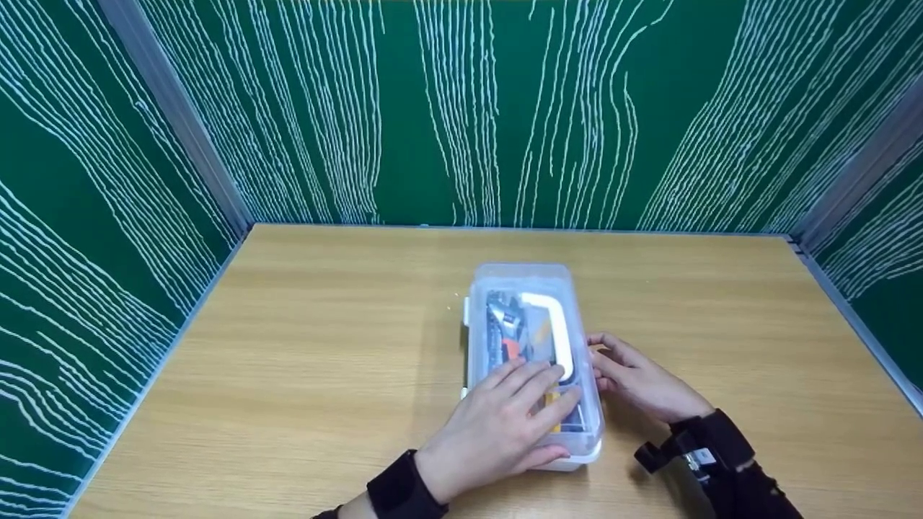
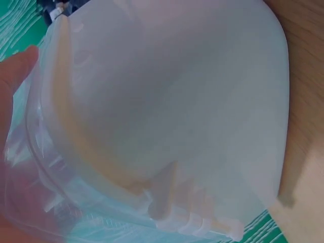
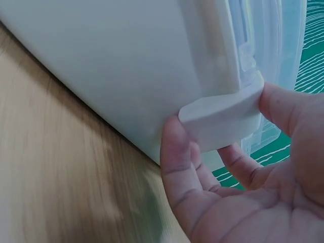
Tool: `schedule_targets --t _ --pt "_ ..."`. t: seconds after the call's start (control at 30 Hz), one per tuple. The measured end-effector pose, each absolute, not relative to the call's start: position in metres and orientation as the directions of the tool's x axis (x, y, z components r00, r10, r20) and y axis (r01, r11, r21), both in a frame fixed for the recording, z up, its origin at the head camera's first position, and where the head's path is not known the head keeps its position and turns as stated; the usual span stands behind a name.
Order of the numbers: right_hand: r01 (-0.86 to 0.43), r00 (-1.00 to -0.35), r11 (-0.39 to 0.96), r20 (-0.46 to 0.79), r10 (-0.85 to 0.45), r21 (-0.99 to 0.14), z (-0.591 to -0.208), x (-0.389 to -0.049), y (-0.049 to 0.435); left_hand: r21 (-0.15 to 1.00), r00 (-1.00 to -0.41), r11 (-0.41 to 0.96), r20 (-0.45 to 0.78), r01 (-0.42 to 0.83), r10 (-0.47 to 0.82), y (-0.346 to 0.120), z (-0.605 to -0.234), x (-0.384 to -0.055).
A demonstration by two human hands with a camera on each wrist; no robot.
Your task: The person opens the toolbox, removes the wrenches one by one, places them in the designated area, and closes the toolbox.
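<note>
A toolbox with a clear lid (image 1: 520, 272) and a white body (image 2: 202, 101) stands on the table. Through the lid show a wrench-like metal tool (image 1: 507, 315) with a red-orange part, a white curved bar (image 1: 559, 331) and something yellow. My left hand (image 1: 494, 425) rests on the near part of the lid, its fingers extended over the top. At the box's right side, my right hand (image 1: 642, 382) pinches a white latch (image 3: 223, 121) between thumb and curled fingers, as the right wrist view shows. The lid sits on the body.
The wooden table (image 1: 324, 324) extends on both sides of the box. Green panels (image 1: 400, 130) with white wavy lines stand behind it and at both sides. Another latch (image 1: 466, 312) is on the box's left side. Both wrists wear black bands.
</note>
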State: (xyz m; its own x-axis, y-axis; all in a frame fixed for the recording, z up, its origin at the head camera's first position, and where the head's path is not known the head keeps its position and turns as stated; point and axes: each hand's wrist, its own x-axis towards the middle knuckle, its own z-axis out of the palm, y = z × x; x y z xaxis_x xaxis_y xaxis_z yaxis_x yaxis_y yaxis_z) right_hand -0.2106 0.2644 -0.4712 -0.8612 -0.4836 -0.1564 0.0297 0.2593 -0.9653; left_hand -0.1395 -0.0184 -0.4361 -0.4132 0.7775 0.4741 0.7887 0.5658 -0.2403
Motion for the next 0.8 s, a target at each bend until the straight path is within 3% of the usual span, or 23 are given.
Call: schedule_targets --t 0.23,0.8 --pt "0.008 -0.849 0.206 -0.116 -0.515 -0.979 -0.4746 -0.2119 0.2663 -0.254 -0.384 0.570 0.524 0.782 0.760 -0.0168 -0.4397 -0.1402" --pt "0.003 -0.888 0.287 -0.134 -0.440 -0.958 -0.4668 -0.2121 0.2626 -0.271 -0.395 0.574 0.503 0.773 0.769 -0.0156 -0.4396 -0.1373"
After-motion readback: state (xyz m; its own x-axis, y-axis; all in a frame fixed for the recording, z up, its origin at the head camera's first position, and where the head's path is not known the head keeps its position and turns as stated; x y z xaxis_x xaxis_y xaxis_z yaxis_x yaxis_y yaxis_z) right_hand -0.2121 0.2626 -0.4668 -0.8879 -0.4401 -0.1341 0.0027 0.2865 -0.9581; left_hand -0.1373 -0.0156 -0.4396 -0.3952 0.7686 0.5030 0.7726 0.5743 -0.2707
